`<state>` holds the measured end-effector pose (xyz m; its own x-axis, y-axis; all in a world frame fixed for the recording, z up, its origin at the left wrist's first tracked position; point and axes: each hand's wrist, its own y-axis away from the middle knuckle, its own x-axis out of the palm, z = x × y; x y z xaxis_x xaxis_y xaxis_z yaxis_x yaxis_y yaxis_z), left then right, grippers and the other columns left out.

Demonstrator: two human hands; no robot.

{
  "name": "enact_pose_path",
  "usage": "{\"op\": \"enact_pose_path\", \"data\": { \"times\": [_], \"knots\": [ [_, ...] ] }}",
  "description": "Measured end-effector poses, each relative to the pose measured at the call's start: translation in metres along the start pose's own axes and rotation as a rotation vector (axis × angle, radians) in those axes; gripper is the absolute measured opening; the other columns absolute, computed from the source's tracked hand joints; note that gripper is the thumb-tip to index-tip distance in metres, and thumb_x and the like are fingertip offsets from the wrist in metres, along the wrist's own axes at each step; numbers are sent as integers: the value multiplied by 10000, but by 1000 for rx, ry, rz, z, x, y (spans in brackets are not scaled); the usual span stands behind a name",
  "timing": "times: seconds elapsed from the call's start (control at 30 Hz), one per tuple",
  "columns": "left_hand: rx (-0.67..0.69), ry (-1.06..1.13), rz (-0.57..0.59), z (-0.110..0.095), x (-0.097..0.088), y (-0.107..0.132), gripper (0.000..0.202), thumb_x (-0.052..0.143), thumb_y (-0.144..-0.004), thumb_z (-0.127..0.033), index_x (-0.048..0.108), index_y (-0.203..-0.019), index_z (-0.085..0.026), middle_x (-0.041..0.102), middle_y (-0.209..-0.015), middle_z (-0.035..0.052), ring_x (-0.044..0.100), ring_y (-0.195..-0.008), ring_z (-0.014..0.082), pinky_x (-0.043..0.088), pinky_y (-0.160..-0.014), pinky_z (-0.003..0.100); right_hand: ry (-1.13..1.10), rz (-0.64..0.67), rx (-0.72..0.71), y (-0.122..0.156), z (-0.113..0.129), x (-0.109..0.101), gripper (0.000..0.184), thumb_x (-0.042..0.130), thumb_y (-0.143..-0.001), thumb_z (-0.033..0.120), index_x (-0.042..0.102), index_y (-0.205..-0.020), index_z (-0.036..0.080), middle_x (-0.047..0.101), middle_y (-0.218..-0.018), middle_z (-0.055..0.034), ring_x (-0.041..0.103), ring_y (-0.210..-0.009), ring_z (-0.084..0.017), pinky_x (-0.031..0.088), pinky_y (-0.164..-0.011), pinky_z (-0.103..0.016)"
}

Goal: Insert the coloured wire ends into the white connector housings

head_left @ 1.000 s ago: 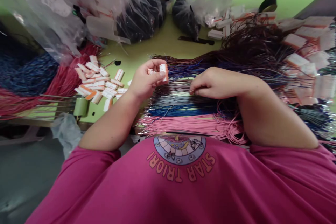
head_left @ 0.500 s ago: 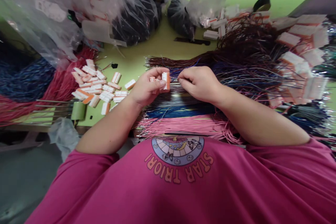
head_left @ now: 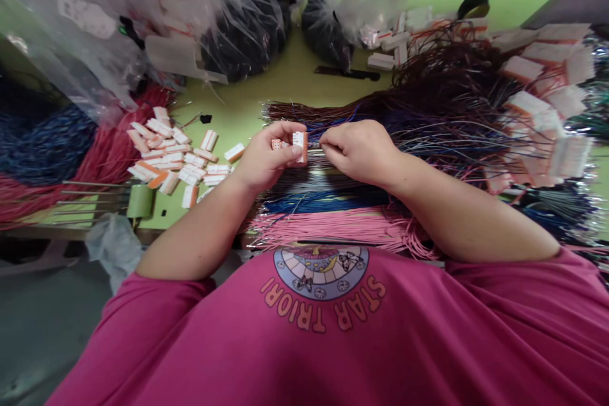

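My left hand (head_left: 261, 157) is closed around a white and orange connector housing (head_left: 299, 146), held upright between thumb and fingers. A second, smaller-looking connector housing (head_left: 276, 144) pokes out of the same palm. Just to the right, my right hand (head_left: 362, 149) pinches a thin wire (head_left: 314, 144), its end pointing at the housing's orange side. Whether the wire tip is inside the housing, I cannot tell. Beneath both hands lie bundles of wires, with grey ones (head_left: 328, 181), blue ones (head_left: 323, 202) and pink ones (head_left: 328, 226) nearer my body.
Loose connector housings (head_left: 190, 165) are heaped on the green table (head_left: 238, 98) at left, beside a green cylinder (head_left: 140, 201) with metal rods. Brown wires (head_left: 442, 70) and wired housings (head_left: 547, 120) crowd the right. Behind are plastic bags (head_left: 238, 32), a black cutter (head_left: 347, 73) and tape (head_left: 474, 4).
My right hand has shifted slightly left, bringing the wire closer to the housing. My left hand keeps its hold, and the whole view has slid a little.
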<state>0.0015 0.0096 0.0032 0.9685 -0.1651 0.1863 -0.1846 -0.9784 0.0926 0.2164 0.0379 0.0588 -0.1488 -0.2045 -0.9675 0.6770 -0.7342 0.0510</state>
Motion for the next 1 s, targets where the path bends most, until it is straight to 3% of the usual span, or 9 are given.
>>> {"op": "enact_pose_path", "data": {
  "times": [0.37, 0.6, 0.77, 0.83, 0.93, 1.0],
  "knots": [
    [43, -169, -76, 12, -2, 3, 477, 957, -630, -383, 759, -1042, -244, 747, -842, 0, 655, -671, 130, 541, -661, 275, -82, 9, -4, -5, 8, 11, 383, 408, -1048, 289, 768, -1092, 164, 796, -1070, -117, 686, -934, -240, 329, -742, -323],
    [55, -248, -137, 3, -2, 1, 394, 901, -615, -273, 768, -985, -234, 709, -785, -14, 605, -639, 116, 503, -602, 254, -66, 28, 5, -11, 6, 11, 398, 393, -1078, 313, 746, -1149, 144, 783, -1035, -130, 670, -914, -240, 362, -763, -319],
    [71, -180, -207, -4, -14, -5, 384, 856, -649, -279, 732, -1010, -233, 678, -811, 6, 603, -671, 134, 546, -610, 281, 89, -124, -154, 4, 8, 2, 438, 326, -1086, 231, 747, -1177, 147, 752, -1209, -152, 624, -1086, -265, 407, -876, -366],
    [65, -169, -209, -4, -17, -7, 396, 844, -655, -279, 718, -1027, -232, 664, -816, 11, 603, -686, 140, 563, -622, 294, 114, 0, -249, 9, 11, 7, 399, 375, -1067, 210, 766, -1112, 149, 763, -1134, -155, 635, -1051, -263, 417, -852, -367],
    [53, -178, -182, -4, -19, -8, 418, 824, -663, -262, 708, -1063, -237, 651, -837, 18, 614, -720, 153, 587, -659, 324, 110, 255, -263, 9, 13, 19, 303, 489, -994, 161, 782, -1071, 136, 775, -1012, -150, 671, -904, -245, 405, -738, -345],
    [51, -178, -173, -4, -19, -8, 422, 808, -672, -254, 703, -1080, -240, 646, -856, 23, 626, -748, 164, 599, -682, 346, 93, 303, -251, 6, 12, 24, 297, 508, -972, 148, 790, -1065, 142, 784, -1016, -146, 685, -890, -240, 392, -713, -337]
  ]
}}
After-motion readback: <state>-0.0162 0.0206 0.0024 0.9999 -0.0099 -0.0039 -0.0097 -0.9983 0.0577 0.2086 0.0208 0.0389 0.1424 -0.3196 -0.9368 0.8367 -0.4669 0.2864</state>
